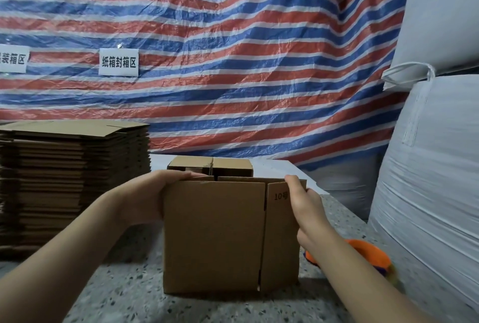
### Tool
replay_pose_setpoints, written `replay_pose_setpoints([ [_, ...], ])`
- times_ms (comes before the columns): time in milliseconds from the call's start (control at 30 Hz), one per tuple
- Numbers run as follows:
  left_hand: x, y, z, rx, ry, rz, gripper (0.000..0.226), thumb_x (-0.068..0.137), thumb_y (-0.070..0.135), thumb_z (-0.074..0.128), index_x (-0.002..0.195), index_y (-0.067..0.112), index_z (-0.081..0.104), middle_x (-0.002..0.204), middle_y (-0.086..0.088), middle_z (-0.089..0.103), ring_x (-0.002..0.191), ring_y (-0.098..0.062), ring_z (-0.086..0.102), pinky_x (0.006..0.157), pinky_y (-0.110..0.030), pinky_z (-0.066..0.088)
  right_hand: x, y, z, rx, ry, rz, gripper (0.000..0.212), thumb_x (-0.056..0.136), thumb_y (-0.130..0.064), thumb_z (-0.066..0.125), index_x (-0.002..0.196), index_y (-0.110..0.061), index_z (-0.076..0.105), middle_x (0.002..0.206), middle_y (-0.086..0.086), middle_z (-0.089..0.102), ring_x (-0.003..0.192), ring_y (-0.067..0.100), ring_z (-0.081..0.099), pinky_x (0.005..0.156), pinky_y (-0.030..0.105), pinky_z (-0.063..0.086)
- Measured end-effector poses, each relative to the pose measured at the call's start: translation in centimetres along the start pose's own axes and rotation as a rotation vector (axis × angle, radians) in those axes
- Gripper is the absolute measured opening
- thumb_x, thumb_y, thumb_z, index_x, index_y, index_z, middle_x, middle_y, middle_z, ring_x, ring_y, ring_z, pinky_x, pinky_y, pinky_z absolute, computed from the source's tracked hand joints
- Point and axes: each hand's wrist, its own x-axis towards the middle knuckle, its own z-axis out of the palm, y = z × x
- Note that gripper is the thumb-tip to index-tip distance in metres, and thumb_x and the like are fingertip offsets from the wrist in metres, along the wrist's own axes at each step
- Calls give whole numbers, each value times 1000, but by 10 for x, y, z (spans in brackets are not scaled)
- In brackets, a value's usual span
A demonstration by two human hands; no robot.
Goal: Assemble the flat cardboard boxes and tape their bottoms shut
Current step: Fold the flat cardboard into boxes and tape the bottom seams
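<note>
A brown cardboard box (215,237) stands opened up on the speckled table (124,294) in front of me, marked "10号" near its upper right corner. My left hand (147,193) grips its upper left edge, with the fingers pressing flat over the top flaps. My right hand (302,206) holds the upper right corner, thumb on the top edge. Behind it sits another assembled box (228,165), flaps folded shut. A tall stack of flat boxes (72,182) stands at the left.
An orange tape dispenser (370,255) lies on the table to the right, partly hidden by my right forearm. Large white sacks (427,180) crowd the right side. A striped tarp (207,63) with paper signs hangs behind the table.
</note>
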Motion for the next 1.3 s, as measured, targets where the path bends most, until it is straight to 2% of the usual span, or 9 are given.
replay_pose_setpoints([
  [200, 8, -10, 6, -94, 82, 18, 44, 77, 37, 64, 112, 13, 74, 94, -12, 71, 74, -20, 67, 66, -30, 55, -1, 3, 0, 37, -16, -36, 46, 92, -62, 55, 102, -19, 67, 89, 5, 76, 81, 19, 71, 53, 27, 47],
  [367, 10, -6, 31, -175, 162, 87, 25, 77, 30, 68, 91, 12, 77, 77, -9, 70, 60, -18, 65, 56, -27, 54, 2, -1, -6, 54, -239, -72, 55, 89, -68, 49, 108, -22, 73, 103, 5, 76, 99, 26, 71, 85, 43, 55],
  [467, 16, -14, 51, -259, 303, 135, 23, 92, 27, 55, 86, 13, 71, 66, -7, 68, 52, -16, 65, 48, -26, 51, 7, -5, -14, 51, -438, -92, 50, 97, -61, 41, 85, -31, 79, 90, 5, 77, 85, 19, 75, 71, 33, 58],
  [600, 23, -34, 65, -262, 338, 198, 45, 99, 36, 42, 81, 22, 80, 74, -5, 74, 63, -13, 71, 60, -30, 52, 12, 4, -22, 53, -472, -34, 44, 99, -60, 41, 89, -29, 71, 86, 2, 76, 81, 14, 74, 69, 32, 55],
  [767, 15, -42, 65, -244, 392, 252, 42, 98, 51, 44, 94, 27, 78, 86, -8, 77, 71, -17, 74, 52, -25, 55, 9, 3, -22, 24, -533, -29, 64, 74, -83, 43, 100, -36, 77, 108, 2, 77, 107, 16, 71, 96, 40, 48],
  [900, 15, -51, 75, -349, 445, 209, 58, 96, 63, 38, 76, 29, 80, 83, -10, 76, 67, -21, 74, 52, -27, 56, 7, 12, -16, 161, -472, 88, 79, 62, -97, 46, 97, -35, 79, 108, 7, 77, 100, 22, 74, 75, 38, 60],
  [1000, 15, -49, 82, -362, 469, 231, 58, 97, 62, 37, 76, 29, 80, 84, -10, 76, 68, -21, 74, 51, -28, 55, 13, 15, -14, 258, -400, 161, 74, 83, -85, 33, 87, -29, 82, 98, 10, 78, 89, 25, 77, 63, 35, 61],
  [1133, 14, -55, 86, -331, 464, 232, 53, 99, 49, 43, 68, 25, 79, 76, -9, 75, 60, -19, 72, 51, -28, 54, 16, 20, -16, 255, -344, 130, 64, 100, -60, 39, 69, -22, 81, 72, 6, 76, 63, 19, 75, 49, 27, 56],
  [1300, 11, -53, 85, -304, 432, 174, 39, 99, 40, 52, 92, 9, 75, 83, -15, 74, 67, -25, 70, 61, -33, 53, 11, 21, -20, 287, -359, 163, 66, 102, -51, 42, 55, -21, 78, 64, 5, 73, 54, 17, 72, 46, 25, 54],
])
